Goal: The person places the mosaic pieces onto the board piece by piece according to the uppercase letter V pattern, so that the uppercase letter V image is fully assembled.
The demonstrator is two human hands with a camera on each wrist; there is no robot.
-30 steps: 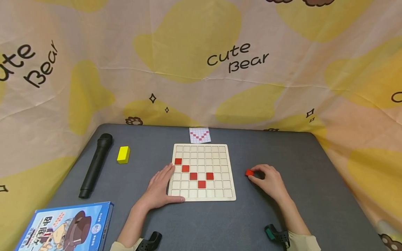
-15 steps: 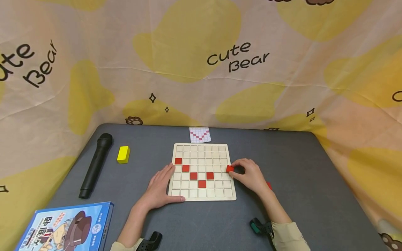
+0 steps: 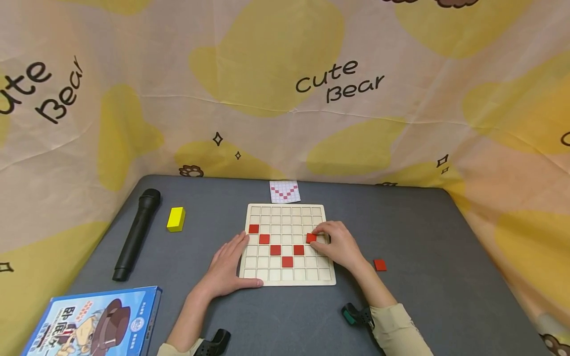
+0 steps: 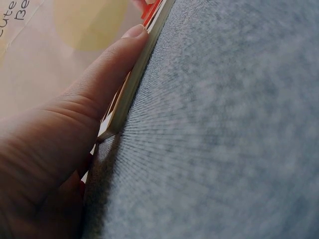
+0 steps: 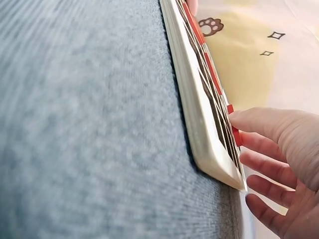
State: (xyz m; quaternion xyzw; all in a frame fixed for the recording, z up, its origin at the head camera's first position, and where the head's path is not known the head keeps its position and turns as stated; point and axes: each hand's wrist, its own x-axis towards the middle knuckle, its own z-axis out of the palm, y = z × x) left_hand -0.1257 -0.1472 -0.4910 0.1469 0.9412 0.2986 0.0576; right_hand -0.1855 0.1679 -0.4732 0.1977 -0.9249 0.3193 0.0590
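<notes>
In the head view a pale wooden grid board [image 3: 287,205] lies flat on the grey table, with several red square tiles set in its cells. My left hand [image 3: 224,269] rests against the board's left edge, fingers extended, its thumb lying on the front edge near the corner. Over the right part of the grid, my right hand [image 3: 339,245] pinches a red tile [image 3: 310,238] between thumb and fingers. The right wrist view shows that tile [image 5: 236,135] at the grid surface; whether it sits fully in a cell I cannot tell. Another red tile [image 3: 380,265] lies loose by my right wrist.
A small card [image 3: 285,192] with a red grid pattern lies behind the board. To the left are a yellow block [image 3: 175,219], a black microphone [image 3: 136,235] and a blue illustrated box [image 3: 91,324]. A patterned cloth [image 3: 285,99] hangs behind the table.
My right hand has carried the red tile leftward from the table onto the right side of the board, uncovering the loose tile. The left hand has stayed in place.
</notes>
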